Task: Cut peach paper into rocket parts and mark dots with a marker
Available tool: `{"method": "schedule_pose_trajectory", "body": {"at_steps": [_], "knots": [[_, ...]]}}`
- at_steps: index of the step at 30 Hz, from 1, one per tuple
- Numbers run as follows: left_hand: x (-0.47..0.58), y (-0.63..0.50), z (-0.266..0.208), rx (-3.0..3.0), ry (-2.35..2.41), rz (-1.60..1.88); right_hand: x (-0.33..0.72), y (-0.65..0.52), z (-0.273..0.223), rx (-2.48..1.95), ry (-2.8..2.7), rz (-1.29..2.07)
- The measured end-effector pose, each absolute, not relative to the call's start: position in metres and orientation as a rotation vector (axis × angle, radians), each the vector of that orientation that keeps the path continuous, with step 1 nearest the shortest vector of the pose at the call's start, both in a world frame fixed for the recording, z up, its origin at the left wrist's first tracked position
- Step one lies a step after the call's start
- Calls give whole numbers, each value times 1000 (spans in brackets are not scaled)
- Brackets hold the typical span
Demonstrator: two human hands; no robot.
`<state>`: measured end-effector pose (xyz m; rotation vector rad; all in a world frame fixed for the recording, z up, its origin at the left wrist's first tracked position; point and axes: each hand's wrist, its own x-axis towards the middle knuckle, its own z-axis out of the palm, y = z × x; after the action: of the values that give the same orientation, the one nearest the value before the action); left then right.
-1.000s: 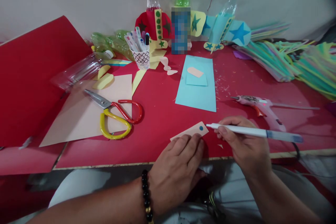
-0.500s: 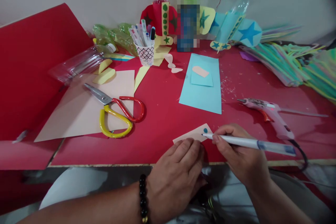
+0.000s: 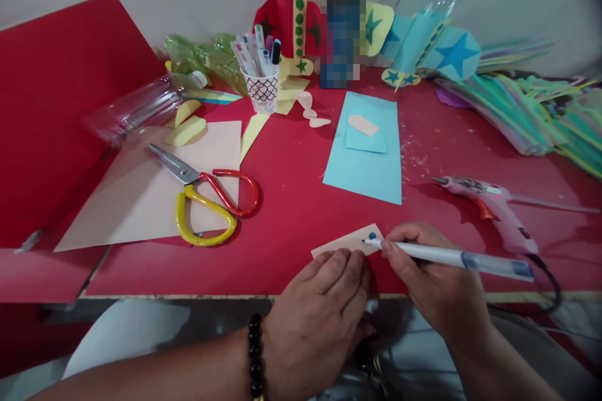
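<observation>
A pale pink paper strip (image 3: 345,242) lies near the table's front edge, with one dark blue-green dot at its right end. My left hand (image 3: 324,307), fingers together, holds the strip down along its lower edge; the thumb is mostly hidden. In my right hand (image 3: 435,282) is a white marker pen (image 3: 433,253), gripped close to its tip. That tip meets or hovers just over the strip, left of the dot; I cannot tell which.
Left are open scissors (image 3: 188,182) on a pink sheet (image 3: 117,200). A cup of markers (image 3: 262,93) stands behind. Blue paper (image 3: 362,175) lies mid-table. At right are a corded glue gun (image 3: 498,200) and colourful strips (image 3: 498,113). Decorated bottles (image 3: 409,53) line the wall.
The view has shifted slightly. Both hands keep nearly the same position on the strip and pen, and the single dot looks the same.
</observation>
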<state>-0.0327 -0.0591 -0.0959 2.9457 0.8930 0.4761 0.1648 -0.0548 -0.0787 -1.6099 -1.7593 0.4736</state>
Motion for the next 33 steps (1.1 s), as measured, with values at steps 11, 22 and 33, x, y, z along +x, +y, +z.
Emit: {"method": "schedule_pose_trajectory", "body": {"at_steps": [11,22,33], "knots": [[-33,-58,-92,2929,886,409,165,-54,-80,-1641,-1749,481],[-32,-56,-95,2891,866,364,165,-54,-80,-1621,-1771,460],[-32,-54,-91,2908,858,348,165,-54,-78,-1605,-1803,456]]}}
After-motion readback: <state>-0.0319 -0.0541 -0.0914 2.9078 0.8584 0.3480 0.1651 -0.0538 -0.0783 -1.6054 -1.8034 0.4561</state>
